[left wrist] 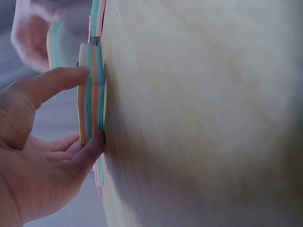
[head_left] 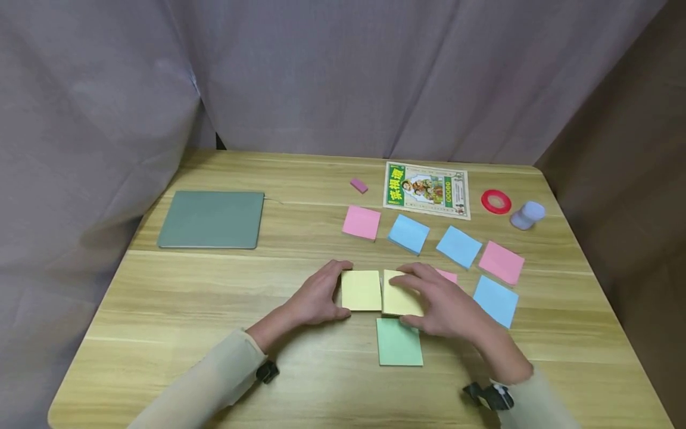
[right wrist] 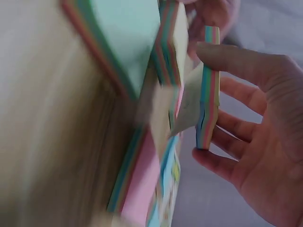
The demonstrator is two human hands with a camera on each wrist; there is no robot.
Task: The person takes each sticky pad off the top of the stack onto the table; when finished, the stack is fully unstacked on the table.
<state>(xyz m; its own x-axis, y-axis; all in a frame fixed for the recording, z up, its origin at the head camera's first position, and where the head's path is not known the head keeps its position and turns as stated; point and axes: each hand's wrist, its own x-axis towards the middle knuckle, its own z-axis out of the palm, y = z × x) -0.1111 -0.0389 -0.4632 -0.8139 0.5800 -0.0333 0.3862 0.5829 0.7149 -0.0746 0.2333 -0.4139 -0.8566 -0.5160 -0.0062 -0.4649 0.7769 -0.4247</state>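
Note:
My left hand (head_left: 320, 295) grips a yellow-topped sticky note pad (head_left: 361, 291) at its near and far edges. In the left wrist view, this layered multicolour stack (left wrist: 91, 104) lies low against the table between thumb and fingers. My right hand (head_left: 445, 301) pinches a second yellow-topped sticky note pad (head_left: 399, 300) just to the right. The right wrist view shows this pad's striped edge (right wrist: 210, 90) raised off the table, with a pale sheet angled beneath it. A green-topped pad (head_left: 400, 345) lies nearer to me, and a pink pad (head_left: 447, 275) is mostly hidden behind my right hand.
Pink pads (head_left: 361, 222) and blue pads (head_left: 408, 233) lie scattered right of centre. Behind them are a small pink block (head_left: 359, 185), a printed booklet (head_left: 427, 189), a red ring (head_left: 495, 202) and a pale cylinder (head_left: 527, 215). A green notebook (head_left: 212, 220) lies at left.

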